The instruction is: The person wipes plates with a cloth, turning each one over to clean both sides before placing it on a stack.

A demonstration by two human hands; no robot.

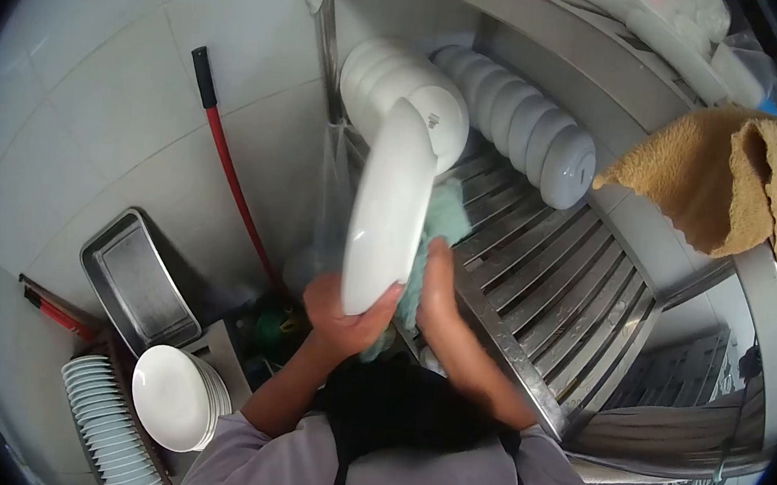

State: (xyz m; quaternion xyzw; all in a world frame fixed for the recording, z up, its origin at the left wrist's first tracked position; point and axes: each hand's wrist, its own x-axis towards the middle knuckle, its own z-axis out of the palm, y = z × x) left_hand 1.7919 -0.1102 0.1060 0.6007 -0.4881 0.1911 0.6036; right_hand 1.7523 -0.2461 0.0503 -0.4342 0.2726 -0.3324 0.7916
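Observation:
My left hand (pixel 343 320) is closed on the lower rim of a deep white dish (pixel 385 219). The dish is tilted up on its edge in front of me, its outer side towards the camera. On the dish's right, my right hand (pixel 437 289) grips a pale green cloth (pixel 450 213). The cloth lies against the far side of the dish, and part of it hangs below between my hands. How far it reaches inside the dish is hidden. Just behind the dish, a row of white bowls (pixel 439 121) rests on the slatted metal shelf.
A second row of white dishes (pixel 566 169) lines the slatted shelf (pixel 579 298). A tan cloth (pixel 693 183) hangs over its right frame. At left are a metal tray (pixel 143 289), stacked white plates (pixel 170 396), racked plates (pixel 109 426) and a red pole (pixel 232 171) against the tiles.

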